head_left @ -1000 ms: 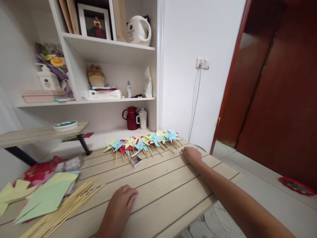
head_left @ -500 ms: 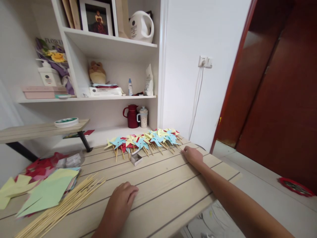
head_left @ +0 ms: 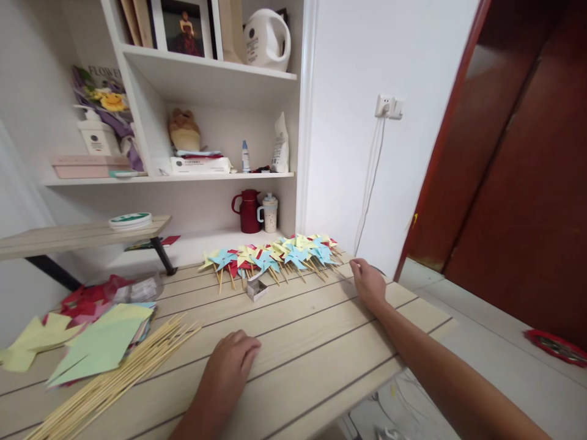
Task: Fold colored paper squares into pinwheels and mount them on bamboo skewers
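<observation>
My left hand (head_left: 232, 360) rests flat on the pale wooden table (head_left: 298, 342), fingers loosely curled, holding nothing. A heap of bamboo skewers (head_left: 123, 376) lies just left of it. My right hand (head_left: 369, 282) is stretched out to the far right of the table, resting beside the right end of a row of red, blue and yellow paper pinwheels on sticks (head_left: 275, 255). It holds nothing that I can see. A small metal box (head_left: 257, 289) sits in front of the pinwheels.
Sheets of green, yellow and red paper (head_left: 98, 342) lie at the left. Behind the table stands a white shelf unit (head_left: 206, 177) with a red jug (head_left: 249, 211), bottles and a photo frame. A raised wooden shelf (head_left: 82, 232) is at left, a dark red door (head_left: 527, 171) at right.
My right hand has drawn slightly back and to the right from the pinwheels' end. The view has drifted a little; my left hand stays put.
</observation>
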Available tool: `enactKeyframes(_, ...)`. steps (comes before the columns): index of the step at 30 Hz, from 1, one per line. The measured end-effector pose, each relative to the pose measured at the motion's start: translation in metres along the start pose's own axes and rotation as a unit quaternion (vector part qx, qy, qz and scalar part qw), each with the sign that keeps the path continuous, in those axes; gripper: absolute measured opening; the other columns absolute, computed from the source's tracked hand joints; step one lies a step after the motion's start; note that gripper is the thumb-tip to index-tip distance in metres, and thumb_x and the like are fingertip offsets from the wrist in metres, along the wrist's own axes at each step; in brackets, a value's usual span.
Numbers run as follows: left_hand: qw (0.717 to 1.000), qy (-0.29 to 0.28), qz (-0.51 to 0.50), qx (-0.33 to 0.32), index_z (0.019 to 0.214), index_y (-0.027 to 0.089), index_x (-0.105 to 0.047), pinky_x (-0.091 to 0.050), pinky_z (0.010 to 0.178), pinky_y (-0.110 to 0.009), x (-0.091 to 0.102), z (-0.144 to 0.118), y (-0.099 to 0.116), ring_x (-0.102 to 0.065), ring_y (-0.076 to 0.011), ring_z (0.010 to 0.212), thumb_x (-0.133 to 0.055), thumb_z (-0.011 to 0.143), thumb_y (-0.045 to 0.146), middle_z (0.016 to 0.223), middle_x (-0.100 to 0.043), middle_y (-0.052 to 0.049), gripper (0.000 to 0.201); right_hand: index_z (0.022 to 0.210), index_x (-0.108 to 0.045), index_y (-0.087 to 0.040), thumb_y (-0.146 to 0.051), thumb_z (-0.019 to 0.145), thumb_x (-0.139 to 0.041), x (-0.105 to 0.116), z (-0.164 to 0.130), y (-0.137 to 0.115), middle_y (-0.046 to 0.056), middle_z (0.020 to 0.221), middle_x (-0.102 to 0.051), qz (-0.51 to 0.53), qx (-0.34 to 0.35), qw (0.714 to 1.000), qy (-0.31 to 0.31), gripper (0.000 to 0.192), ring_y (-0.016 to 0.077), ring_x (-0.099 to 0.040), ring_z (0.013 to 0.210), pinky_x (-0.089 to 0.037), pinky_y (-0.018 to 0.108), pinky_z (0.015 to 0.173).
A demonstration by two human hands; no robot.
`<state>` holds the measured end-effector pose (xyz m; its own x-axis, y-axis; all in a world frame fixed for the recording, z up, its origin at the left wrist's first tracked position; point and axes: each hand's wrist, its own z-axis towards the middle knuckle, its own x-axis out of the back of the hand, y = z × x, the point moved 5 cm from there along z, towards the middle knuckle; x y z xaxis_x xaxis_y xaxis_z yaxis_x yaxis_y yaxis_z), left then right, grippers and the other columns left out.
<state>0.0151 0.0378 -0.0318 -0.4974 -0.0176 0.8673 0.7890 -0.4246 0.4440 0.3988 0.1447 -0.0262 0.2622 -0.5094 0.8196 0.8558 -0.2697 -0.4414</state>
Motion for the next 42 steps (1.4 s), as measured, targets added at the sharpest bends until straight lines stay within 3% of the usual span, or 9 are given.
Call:
enactKeyframes(4, 1.000, 0.003, -0.001, 0.000, 0.094, 0.020, -0.074, -0.046, 0.087, -0.039, 0.000, 0.001, 0.000, -0.063, -0.0253, 0.094, -0.046, 0.092, 0.025, 0.094, -0.071, -0.009, 0.029, 0.110, -0.068, -0.025, -0.039, 0.098, -0.041, -0.008, -0.004, -0.012, 0.004, 0.099, -0.075, 0.011, 0.039, 0.999, -0.012, 0.033, 0.0211, -0.064, 0.090, -0.035, 0.027, 0.064)
enactKeyframes(9, 1.000, 0.005, -0.007, -0.001, 0.094, 0.020, -0.074, -0.046, 0.086, -0.039, -0.001, 0.000, -0.002, -0.063, -0.0251, 0.093, -0.046, 0.092, 0.025, 0.093, -0.071, -0.008, 0.028, 0.102, -0.072, -0.025, -0.035, 0.095, -0.047, -0.020, -0.011, -0.030, 0.004, 0.097, -0.075, 0.006, 0.077, 0.996, -0.044, 0.029, 0.0209, -0.065, 0.088, -0.033, 0.026, 0.061)
enactKeyframes(16, 1.000, -0.001, 0.004, -0.005, 0.095, 0.019, -0.074, -0.046, 0.086, -0.040, -0.002, 0.000, -0.002, -0.063, -0.0257, 0.093, -0.045, 0.092, 0.025, 0.094, -0.070, -0.009, 0.029, 0.108, -0.070, -0.027, -0.026, 0.091, -0.052, -0.025, -0.015, -0.059, 0.003, 0.104, -0.073, -0.021, 0.121, 0.990, -0.075, 0.025, 0.0208, -0.063, 0.094, -0.033, 0.026, 0.063)
enactKeyframes(23, 1.000, -0.006, 0.010, -0.004, 0.096, 0.020, -0.074, -0.046, 0.087, -0.039, -0.001, -0.001, 0.000, -0.063, -0.0253, 0.094, -0.044, 0.093, 0.026, 0.094, -0.071, -0.009, 0.030, 0.110, -0.068, -0.029, -0.031, 0.095, -0.048, -0.020, -0.002, -0.093, 0.005, 0.113, -0.066, -0.050, 0.142, 0.985, -0.085, 0.025, 0.0199, -0.062, 0.095, -0.033, 0.026, 0.065)
enactKeyframes(28, 1.000, -0.001, 0.013, -0.003, 0.096, 0.020, -0.073, -0.046, 0.087, -0.039, 0.000, -0.001, 0.001, -0.063, -0.0249, 0.094, -0.045, 0.092, 0.024, 0.095, -0.071, -0.008, 0.029, 0.102, -0.071, -0.028, -0.028, 0.096, -0.044, -0.025, 0.003, -0.099, 0.007, 0.110, -0.065, -0.078, 0.132, 0.983, -0.100, 0.028, 0.0207, -0.063, 0.094, -0.035, 0.026, 0.066)
enactKeyframes(34, 1.000, -0.003, 0.015, -0.001, 0.096, 0.020, -0.074, -0.047, 0.086, -0.038, 0.001, -0.002, 0.004, -0.063, -0.0245, 0.093, -0.046, 0.091, 0.023, 0.094, -0.071, -0.008, 0.028, 0.107, -0.069, -0.027, -0.022, 0.095, -0.041, -0.043, 0.004, -0.110, 0.009, 0.111, -0.066, -0.103, 0.128, 0.979, -0.122, 0.031, 0.0234, -0.064, 0.097, -0.041, 0.028, 0.071)
enactKeyframes(42, 1.000, -0.009, 0.019, 0.005, 0.094, 0.021, -0.073, -0.045, 0.085, -0.037, 0.002, -0.003, 0.008, -0.062, -0.0238, 0.093, -0.044, 0.094, 0.025, 0.093, -0.069, -0.007, 0.030, 0.107, -0.067, -0.020, -0.020, 0.091, -0.050, -0.052, 0.008, -0.113, 0.015, 0.115, -0.067, -0.124, 0.128, 0.974, -0.143, 0.023, 0.0258, -0.066, 0.100, -0.045, 0.031, 0.076)
